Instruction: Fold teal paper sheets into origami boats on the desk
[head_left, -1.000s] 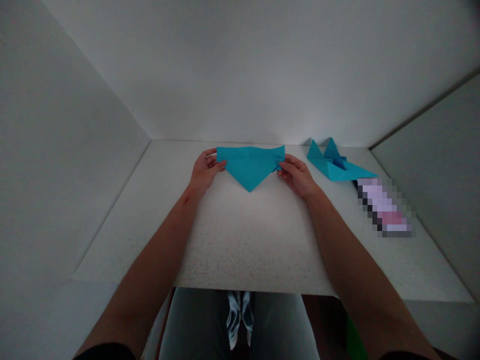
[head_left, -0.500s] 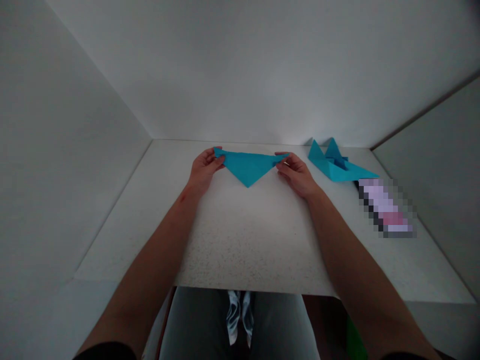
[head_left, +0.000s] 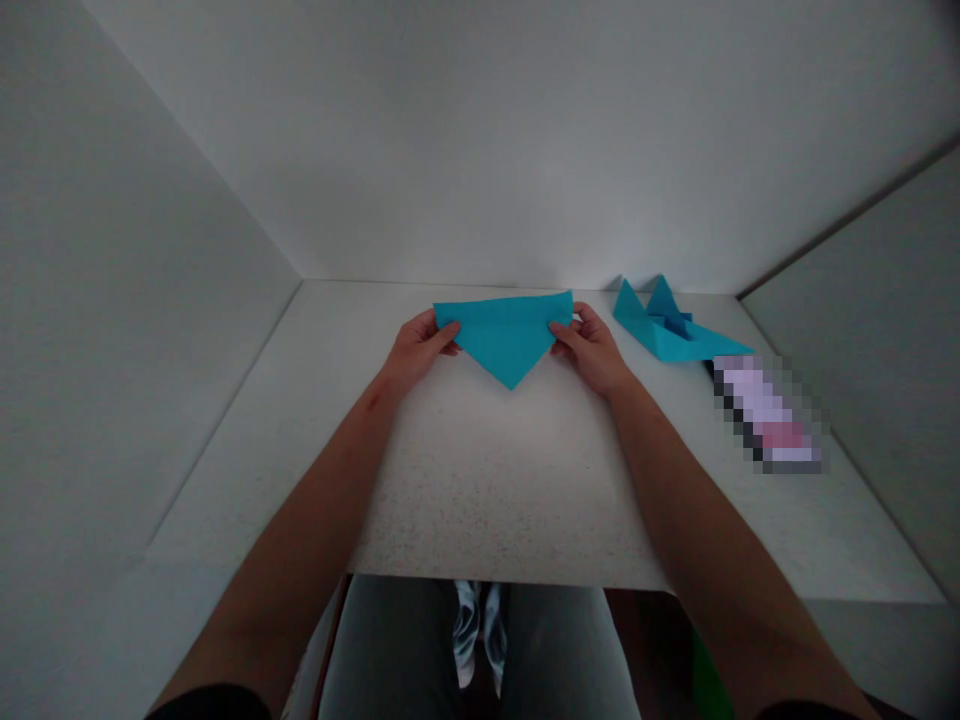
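Observation:
A folded sheet of blue paper (head_left: 510,335) is stretched between my two hands above the far middle of the table, its pointed end facing me. My left hand (head_left: 421,348) grips its left side, thumb in front and fingers behind. On the other side my right hand (head_left: 589,348) pinches the right edge in the same way. The paper's upper part is a straight band with a crease below it. Some of my fingers are hidden behind the sheet.
A folded blue paper boat (head_left: 675,335) stands at the back right of the white table (head_left: 487,480). Beside it lies a blurred-out, phone-like flat object (head_left: 769,415). White walls rise behind and to the left.
The upper band of the paper now shows upright and wider, and its point has shifted slightly right and nearer me. Both thumbs now lie across the front of the sheet.

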